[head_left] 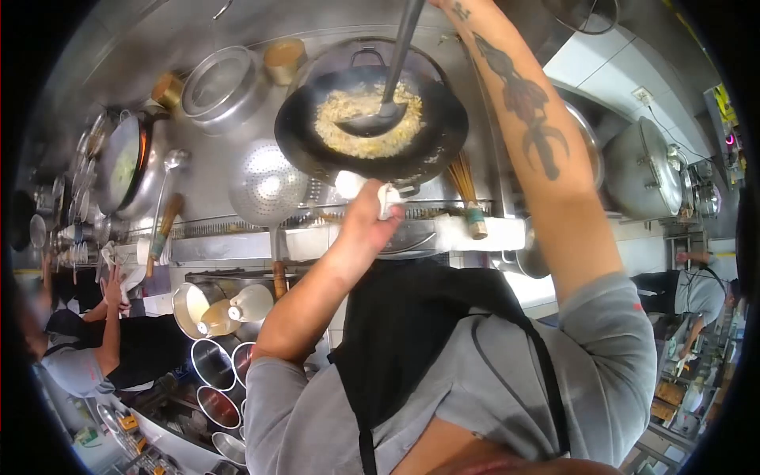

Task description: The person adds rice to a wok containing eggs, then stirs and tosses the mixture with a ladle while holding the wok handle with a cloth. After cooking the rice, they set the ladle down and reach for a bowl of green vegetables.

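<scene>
My left hand is closed around a white cloth at the near handle of a black wok. Yellowish fried rice, with light steam over it, lies in the wok. A metal ladle rests its bowl on the rice, and its long handle rises to the top edge of the view. There my right hand is at the handle, mostly cut off by the frame, with its fingers hardly visible. My tattooed right forearm reaches up on the right.
Left of the wok are a perforated skimmer and a metal pot. A bamboo brush lies at the right. Containers stand at lower left, near a co-worker; another person is far right.
</scene>
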`<state>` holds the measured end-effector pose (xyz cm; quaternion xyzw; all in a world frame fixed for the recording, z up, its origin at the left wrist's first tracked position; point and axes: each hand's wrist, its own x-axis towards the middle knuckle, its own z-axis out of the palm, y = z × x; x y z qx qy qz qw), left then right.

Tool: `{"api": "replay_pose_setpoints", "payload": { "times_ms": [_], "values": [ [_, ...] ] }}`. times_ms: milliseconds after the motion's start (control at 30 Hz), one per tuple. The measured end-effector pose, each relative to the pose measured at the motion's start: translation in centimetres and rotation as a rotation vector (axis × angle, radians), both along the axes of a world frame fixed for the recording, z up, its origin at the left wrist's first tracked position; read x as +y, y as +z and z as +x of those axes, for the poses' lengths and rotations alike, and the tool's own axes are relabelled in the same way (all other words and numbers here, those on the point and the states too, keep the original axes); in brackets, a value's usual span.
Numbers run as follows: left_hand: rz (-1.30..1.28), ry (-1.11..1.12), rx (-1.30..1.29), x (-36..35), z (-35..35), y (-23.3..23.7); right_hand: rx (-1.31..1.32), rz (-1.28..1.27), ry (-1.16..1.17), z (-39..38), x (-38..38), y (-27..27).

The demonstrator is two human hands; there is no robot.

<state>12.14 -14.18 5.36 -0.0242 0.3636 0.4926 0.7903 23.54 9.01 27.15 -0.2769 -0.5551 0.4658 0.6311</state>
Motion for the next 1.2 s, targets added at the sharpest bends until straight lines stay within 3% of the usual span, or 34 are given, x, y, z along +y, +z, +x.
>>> {"api": "replay_pose_setpoints", "payload": {
  "times_ms": [67,133,200,267,300,333,400,467,533,600,633,667,700,833,867,933,1000,1033,1133,1167,1200],
  "values": [
    [-0.028,0.027,-0.028,1.5,-0.7,-1.6,-0.099,-0.017,-0.181,0.2,-0.6,-3.0],
    [-0.05,-0.005,0.08,0.0,-0.6,-8.9,-0.178,-0.062,-0.345,-1.2,-0.1,-10.1],
    [-0.035,-0.03,0.182,-1.0,-0.4,-14.5,-0.079,-0.014,-0.305,-0.5,1.3,-10.3],
    [-0.083,-0.095,0.188,-4.6,0.1,-11.4,-0.023,0.029,-0.219,0.2,-1.7,-5.4],
    [-0.079,-0.117,0.166,-4.8,-0.1,-10.0,-0.015,-0.039,-0.313,0.4,-3.8,-1.1],
    [-0.049,-0.061,0.12,-3.3,-0.7,-10.1,0.029,0.177,-0.262,1.5,-3.7,0.5],
    [0.006,0.055,0.019,2.0,-1.9,-10.5,0.05,0.29,-0.31,2.0,-7.3,5.2],
    [0.132,0.007,0.132,5.8,-2.3,-6.7,0.129,0.304,-0.191,3.1,-7.0,6.9],
    [0.08,-0.016,0.129,9.3,-2.3,-11.4,0.112,0.292,-0.176,2.8,-6.4,5.1],
    [0.052,-0.008,0.117,10.5,-2.4,-13.3,-0.052,0.366,-0.182,3.4,0.0,-4.0],
    [0.047,0.009,0.108,10.4,-2.3,-13.4,-0.375,0.314,-0.255,2.3,0.4,-7.2],
    [0.043,0.024,0.099,10.3,-2.2,-13.6,-0.417,-0.04,-0.25,-0.2,1.9,-11.1],
    [0.036,0.017,0.082,9.9,-2.2,-13.9,-0.241,-0.058,-0.059,-0.4,4.9,-14.5],
    [0.032,0.025,0.087,10.2,-2.2,-13.6,0.089,-0.007,-0.333,-1.2,4.4,-7.2],
    [0.025,0.031,0.109,10.2,-2.1,-13.2,0.135,0.006,-0.223,-0.5,3.8,-6.1],
    [0.011,0.016,0.102,10.4,-2.2,-12.6,0.05,0.127,-0.171,-0.7,5.5,-9.1],
    [-0.011,0.007,0.094,9.9,-2.0,-12.7,-0.259,-0.033,-0.045,-3.2,7.5,-14.7],
    [-0.014,0.016,0.092,10.0,-2.0,-12.8,-0.213,-0.083,0.077,-3.6,8.0,-14.2],
    [-0.004,0.01,0.1,9.7,-2.2,-12.9,-0.29,0.044,-0.109,-4.7,8.4,-10.9],
    [0.012,0.003,0.102,10.1,-2.2,-12.5,-0.29,0.214,-0.254,-4.6,8.1,-10.1],
    [-0.015,0.013,0.12,10.3,-2.2,-12.3,-0.207,0.199,-0.184,-4.7,8.0,-10.7]
  ]
}}
